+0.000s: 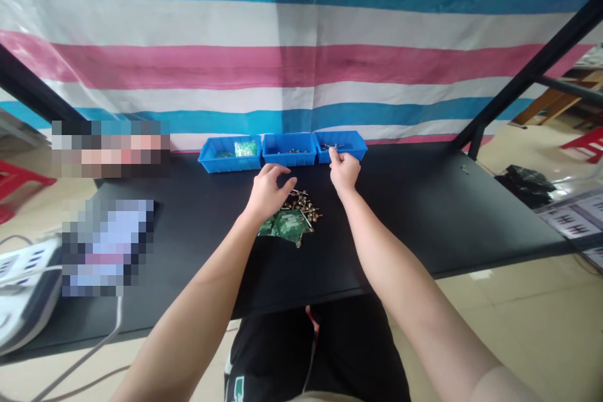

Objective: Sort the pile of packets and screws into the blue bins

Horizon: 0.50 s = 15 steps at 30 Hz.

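Just beside left hand [269, 191], grip parted: metal pieces [308, 206]; right hand [345, 173] curled near rightmost bin [355, 146], hold unclear.

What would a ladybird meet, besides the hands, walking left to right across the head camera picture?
White slotted device → left blue bin → middle blue bin → right blue bin → small metal piece → black plastic bag.

Along the mostly matt black tabletop's [424, 213] far edge, three smooth, rectangular blue plastic bins [291, 158] are gleaming softly — toward its near edge, small brassy metal parts [308, 206] are glinting, and flat green plastic packets [288, 226] are looking glossy.
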### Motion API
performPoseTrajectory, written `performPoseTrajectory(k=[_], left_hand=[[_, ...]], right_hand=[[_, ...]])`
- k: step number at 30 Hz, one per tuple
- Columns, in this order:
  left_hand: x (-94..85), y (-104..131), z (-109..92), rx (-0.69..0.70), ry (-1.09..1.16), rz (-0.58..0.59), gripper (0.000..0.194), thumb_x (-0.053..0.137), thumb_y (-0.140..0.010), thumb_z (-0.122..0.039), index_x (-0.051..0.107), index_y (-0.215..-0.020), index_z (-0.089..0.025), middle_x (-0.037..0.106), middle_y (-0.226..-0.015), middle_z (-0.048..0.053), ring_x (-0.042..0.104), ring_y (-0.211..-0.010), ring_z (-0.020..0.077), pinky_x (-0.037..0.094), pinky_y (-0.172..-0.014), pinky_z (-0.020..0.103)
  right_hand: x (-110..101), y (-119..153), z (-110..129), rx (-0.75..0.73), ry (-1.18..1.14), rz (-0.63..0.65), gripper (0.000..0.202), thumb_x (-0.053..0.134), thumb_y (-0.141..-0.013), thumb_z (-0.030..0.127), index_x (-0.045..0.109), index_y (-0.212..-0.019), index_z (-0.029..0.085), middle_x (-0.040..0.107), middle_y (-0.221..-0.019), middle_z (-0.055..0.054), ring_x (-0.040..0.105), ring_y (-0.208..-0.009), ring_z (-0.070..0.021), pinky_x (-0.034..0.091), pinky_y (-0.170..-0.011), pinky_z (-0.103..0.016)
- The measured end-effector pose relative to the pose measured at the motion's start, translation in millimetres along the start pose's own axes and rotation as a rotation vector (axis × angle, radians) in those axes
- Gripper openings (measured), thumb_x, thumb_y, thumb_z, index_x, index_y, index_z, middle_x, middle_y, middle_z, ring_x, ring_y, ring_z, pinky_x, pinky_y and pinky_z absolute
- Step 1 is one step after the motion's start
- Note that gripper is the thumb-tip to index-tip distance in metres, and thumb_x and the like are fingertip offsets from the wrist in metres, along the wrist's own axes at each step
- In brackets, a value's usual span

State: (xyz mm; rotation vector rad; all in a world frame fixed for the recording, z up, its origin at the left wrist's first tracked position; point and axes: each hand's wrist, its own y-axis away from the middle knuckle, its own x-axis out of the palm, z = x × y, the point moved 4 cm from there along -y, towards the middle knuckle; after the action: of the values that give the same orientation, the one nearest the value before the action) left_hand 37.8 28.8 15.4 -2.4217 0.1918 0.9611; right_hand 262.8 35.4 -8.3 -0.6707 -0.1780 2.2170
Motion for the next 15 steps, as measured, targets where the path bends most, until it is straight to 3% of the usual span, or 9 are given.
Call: performPoseTrajectory(k=[6,10,13,15], left_hand=[[1.9,1.7,-2.3,0.032,-0.089,0.050,0.022,0.062,-0.088,-0.036,0.068,-0.101,-0.020,0.066,-0.113,0.009,0.064,-0.104,0.0259,0.051,-0.092,0.043],[0.3,2.5,-5.4,0.017,-0.123,0.071,0.022,0.061,-0.089,-0.034,0.068,-0.103,-0.019,0.065,-0.115,0.010,0.064,-0.106,0.0262,0.051,-0.091,0.043],[-1.1,2.7,-4.8,-0.010,-0.150,0.089,0.022,0.062,-0.088,-0.033,0.069,-0.103,-0.018,0.065,-0.114,0.010,0.064,-0.100,0.0254,0.051,-0.089,0.042],[-2.2,2.5,-2.8,-0.018,-0.164,0.086,0.023,0.061,-0.088,-0.033,0.069,-0.103,-0.018,0.066,-0.110,0.009,0.064,-0.096,0.0246,0.052,-0.088,0.041]], right_hand=[[0.6,-12.2,-12.0,0.049,-0.018,-0.022,0.049,0.055,-0.086,0.060,0.058,-0.055,0.022,0.070,-0.061,-0.007,0.068,-0.069,-0.0242,0.046,-0.075,-0.032],[3.5,-9.8,-9.0,0.056,-0.143,0.033,0.058,0.044,-0.089,0.067,0.061,-0.057,0.022,0.065,-0.054,-0.004,0.067,-0.064,-0.0213,0.046,-0.069,-0.030],[7.9,-1.0,1.0,-0.023,-0.208,0.125,0.066,0.034,-0.091,0.070,0.059,-0.055,0.021,0.061,-0.051,-0.003,0.063,-0.058,-0.0183,0.045,-0.065,-0.029],[11.4,8.6,10.8,-0.137,-0.200,0.218,0.063,0.038,-0.091,0.069,0.058,-0.055,0.021,0.060,-0.052,-0.002,0.060,-0.057,-0.0167,0.043,-0.063,-0.028]])
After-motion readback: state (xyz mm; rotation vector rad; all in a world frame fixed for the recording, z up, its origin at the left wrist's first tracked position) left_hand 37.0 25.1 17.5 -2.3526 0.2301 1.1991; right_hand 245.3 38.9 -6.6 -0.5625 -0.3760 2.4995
